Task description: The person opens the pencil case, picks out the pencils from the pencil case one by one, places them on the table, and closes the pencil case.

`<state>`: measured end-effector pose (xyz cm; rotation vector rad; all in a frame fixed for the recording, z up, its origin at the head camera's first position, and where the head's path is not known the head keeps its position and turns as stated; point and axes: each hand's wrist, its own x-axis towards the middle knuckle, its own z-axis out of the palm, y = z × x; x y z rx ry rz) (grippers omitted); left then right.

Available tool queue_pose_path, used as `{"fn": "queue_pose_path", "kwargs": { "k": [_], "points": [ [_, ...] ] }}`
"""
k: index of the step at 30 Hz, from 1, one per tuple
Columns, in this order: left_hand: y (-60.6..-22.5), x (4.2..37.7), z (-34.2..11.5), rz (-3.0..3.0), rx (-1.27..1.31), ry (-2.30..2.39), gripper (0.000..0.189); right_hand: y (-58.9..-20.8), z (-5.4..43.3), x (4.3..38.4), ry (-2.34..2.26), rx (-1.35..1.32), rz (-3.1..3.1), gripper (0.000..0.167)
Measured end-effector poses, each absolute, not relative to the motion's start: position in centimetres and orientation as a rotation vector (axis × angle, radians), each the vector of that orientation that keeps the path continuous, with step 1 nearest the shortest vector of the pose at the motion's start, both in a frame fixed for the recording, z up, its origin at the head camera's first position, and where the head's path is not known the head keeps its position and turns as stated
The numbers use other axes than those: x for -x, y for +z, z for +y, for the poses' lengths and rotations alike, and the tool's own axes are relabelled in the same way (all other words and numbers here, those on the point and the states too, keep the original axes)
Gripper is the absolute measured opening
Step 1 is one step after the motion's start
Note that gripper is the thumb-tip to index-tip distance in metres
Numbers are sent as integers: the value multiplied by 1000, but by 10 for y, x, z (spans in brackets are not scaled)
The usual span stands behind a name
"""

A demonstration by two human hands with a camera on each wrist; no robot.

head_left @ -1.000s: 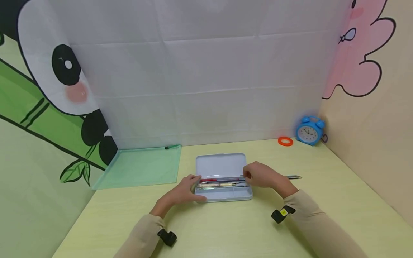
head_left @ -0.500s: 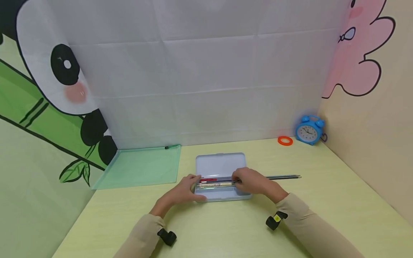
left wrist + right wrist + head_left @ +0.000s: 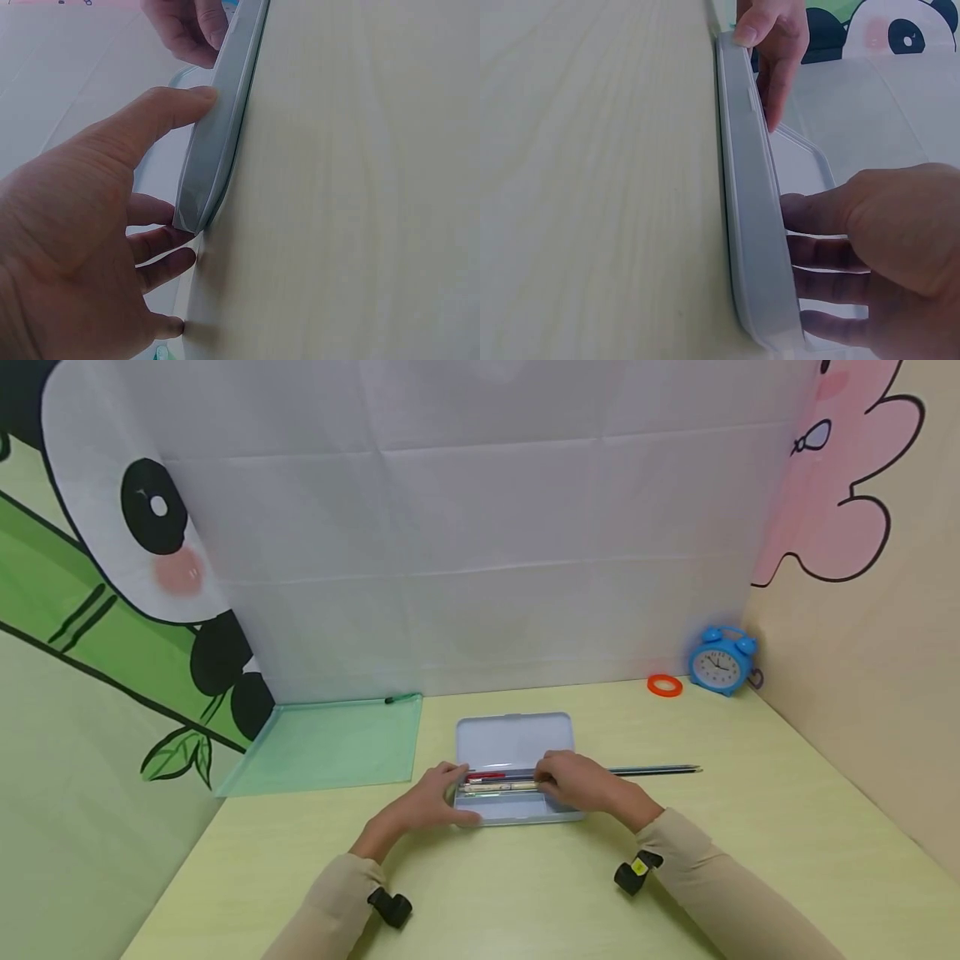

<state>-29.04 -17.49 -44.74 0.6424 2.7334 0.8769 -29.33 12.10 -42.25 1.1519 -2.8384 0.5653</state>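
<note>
A pale lilac pencil case (image 3: 517, 737) lies with its lid raised back, several pens and pencils (image 3: 498, 787) lengthwise inside. My left hand (image 3: 427, 799) holds its left end, the thumb along the front wall and the other fingers round the corner, as the left wrist view also shows. My right hand (image 3: 577, 782) reaches over the right half, its bent fingers (image 3: 832, 289) dipping inside behind the front wall (image 3: 757, 180). Its fingertips are hidden there, at the right ends of the pens, so I cannot tell whether they pinch one.
Dark pencils (image 3: 660, 770) lie on the table right of the case, partly behind my right hand. A green zip pouch (image 3: 337, 743) lies flat at the back left. An orange ring (image 3: 664, 685) and a blue alarm clock (image 3: 722, 662) stand near the back right corner.
My right hand has shifted left from the case's right end to over the pens, uncovering more of the dark pencils on the right. The left hand keeps its place on the case.
</note>
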Motion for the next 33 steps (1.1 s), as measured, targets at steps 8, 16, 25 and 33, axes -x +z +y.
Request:
{"fn": "queue_pose_path", "kwargs": {
  "k": [8, 16, 25, 33],
  "points": [
    [-446, 289, -175, 2737, -646, 873, 101, -426, 120, 295, 592, -1112, -2881, 7],
    [-447, 289, -175, 2733, -645, 873, 100, -428, 120, 295, 604, -1071, -2924, 11],
    [-446, 290, -174, 2736, -641, 878, 101, -427, 119, 294, 619, -1051, -2946, 10],
    [-447, 290, -174, 2740, -641, 874, 100, -429, 120, 295, 621, -1065, -2929, 10]
  ]
}}
